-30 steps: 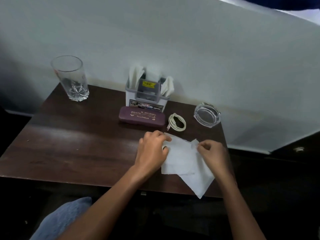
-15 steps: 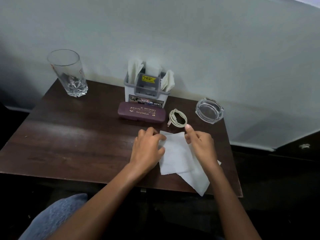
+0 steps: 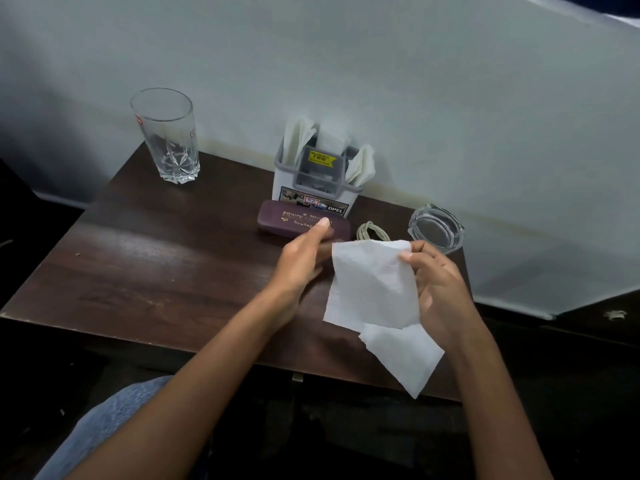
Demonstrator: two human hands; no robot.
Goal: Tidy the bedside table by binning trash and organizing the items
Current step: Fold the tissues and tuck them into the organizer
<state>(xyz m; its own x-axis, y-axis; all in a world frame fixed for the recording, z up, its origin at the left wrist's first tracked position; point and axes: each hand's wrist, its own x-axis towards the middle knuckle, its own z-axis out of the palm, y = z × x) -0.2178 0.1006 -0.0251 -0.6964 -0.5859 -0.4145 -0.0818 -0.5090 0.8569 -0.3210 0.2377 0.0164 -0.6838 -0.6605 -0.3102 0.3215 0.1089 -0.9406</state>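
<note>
Right now the bedside table (image 3: 166, 265) is carrying everything, and the trouble is gathering at its near right corner. The white tissue (image 3: 374, 285) is hanging lifted above that corner, its lower point drooping past the near edge. The right hand (image 3: 440, 289) is pinching its upper right corner. The left hand (image 3: 304, 258) is reaching in at the sheet's left edge with thumb raised; whether its fingers are gripping the paper cannot be told (the sheet is hiding them).

The paper is looking thin, so hands pulling apart are risking a tear, and a loosening pinch is risking a drop to the floor. No bin is showing.

The napkin holder (image 3: 311, 188) is standing at the far edge and the drinking glass (image 3: 166, 136) at the far left corner, well clear. The maroon case (image 3: 284, 220) is lying just before the holder, under the left thumb, so a careless sweep is risking a shove. The glass ashtray (image 3: 435, 228) is sitting by the right edge, just beyond the right hand, where a knock is threatening to tip it off. The coiled cable (image 3: 372, 232) is lying between case and ashtray.

The holder's label is reading "OPEL", and its yellow sticker (image 3: 321, 158) is seemingly showing a price, "45.00". The case's gold lettering is showing "PRINCE", "M 9861…" and "ROURKE…", partly covered.
</note>
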